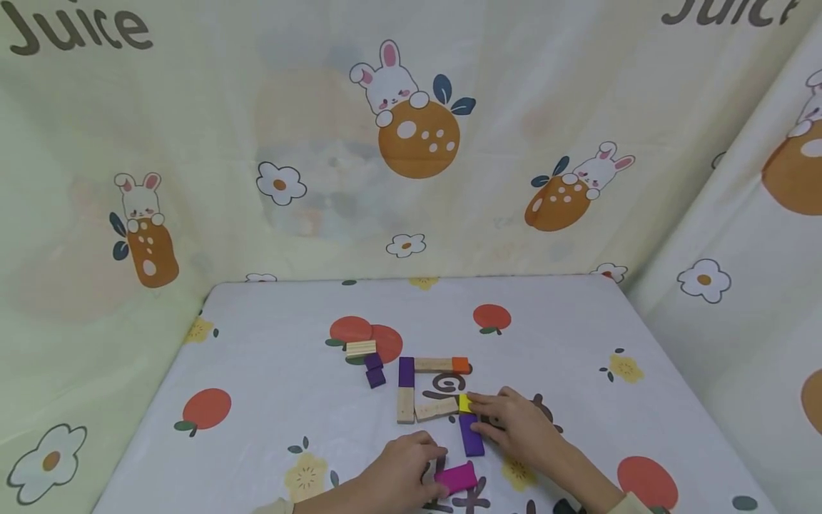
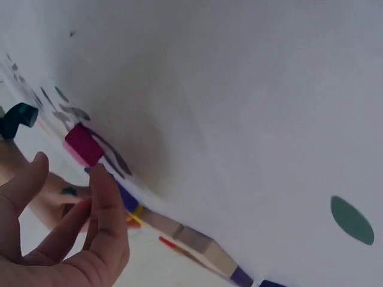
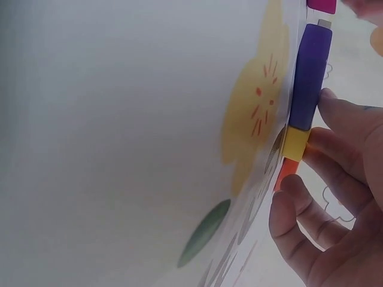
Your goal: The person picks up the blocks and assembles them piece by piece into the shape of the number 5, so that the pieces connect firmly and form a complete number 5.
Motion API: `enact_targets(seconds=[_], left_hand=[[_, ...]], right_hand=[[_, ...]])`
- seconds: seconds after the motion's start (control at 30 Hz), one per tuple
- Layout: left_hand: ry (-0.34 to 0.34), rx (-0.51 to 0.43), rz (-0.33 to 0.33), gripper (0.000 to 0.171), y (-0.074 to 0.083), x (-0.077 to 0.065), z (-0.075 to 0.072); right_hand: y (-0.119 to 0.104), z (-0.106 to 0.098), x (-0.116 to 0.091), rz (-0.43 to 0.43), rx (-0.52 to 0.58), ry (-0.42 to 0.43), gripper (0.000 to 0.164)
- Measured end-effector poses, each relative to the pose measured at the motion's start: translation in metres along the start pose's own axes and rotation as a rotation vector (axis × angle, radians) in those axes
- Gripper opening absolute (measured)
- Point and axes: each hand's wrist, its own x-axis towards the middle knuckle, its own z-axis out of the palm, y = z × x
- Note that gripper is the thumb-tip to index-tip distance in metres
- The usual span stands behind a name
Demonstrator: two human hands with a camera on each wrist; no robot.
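My right hand (image 1: pixel 519 426) touches a small yellow block (image 1: pixel 464 404) with its fingertips. Its thumb rests at the side of a long purple block (image 1: pixel 472 437) that adjoins the yellow one; the right wrist view shows both contacts. Beside a magenta block (image 1: pixel 457 478) is my left hand (image 1: pixel 399 472), thumb and fingers parted. In the left wrist view this magenta block (image 2: pixel 84 145) lies just past the fingertips, not enclosed by them. A slanted wooden block (image 1: pixel 437 410) runs from the yellow block to an upright-running row of a wooden block (image 1: pixel 406 405) and a purple block (image 1: pixel 407 372).
At the row's far end, a wooden block (image 1: pixel 433 365) leads to an orange block (image 1: pixel 460 365). Farther left lie small purple blocks (image 1: pixel 375 378) and pale wooden pieces (image 1: pixel 361 348). A printed cloth (image 1: pixel 257 400) covers the table; a patterned curtain hangs behind.
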Motion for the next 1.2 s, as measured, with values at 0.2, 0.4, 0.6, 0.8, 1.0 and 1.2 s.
enact_targets(seconds=[0.2, 0.4, 0.6, 0.8, 1.0, 1.2], left_hand=[[-0.021, -0.001, -0.068, 0.036, 0.0, 0.005, 0.008], [-0.045, -0.043, -0.11, 0.031, -0.002, 0.007, 0.013], [-0.036, -0.028, -0.102, 0.026, -0.002, 0.01, 0.016], [-0.029, -0.028, -0.084, 0.023, -0.002, 0.012, 0.019], [-0.017, -0.002, -0.067, 0.02, -0.001, 0.014, 0.019], [-0.031, -0.028, -0.089, 0.019, 0.003, 0.017, 0.019]], right_hand=[[-0.002, -0.002, 0.001, 0.017, 0.006, -0.008, 0.037], [-0.002, -0.001, 0.001, 0.027, 0.0, -0.017, 0.037], [-0.004, 0.0, 0.002, 0.073, -0.015, -0.027, 0.037], [-0.005, 0.001, 0.001, 0.088, -0.016, -0.026, 0.037], [-0.004, 0.0, 0.001, 0.076, -0.016, -0.023, 0.037], [-0.005, 0.0, 0.002, 0.065, -0.012, -0.019, 0.037]])
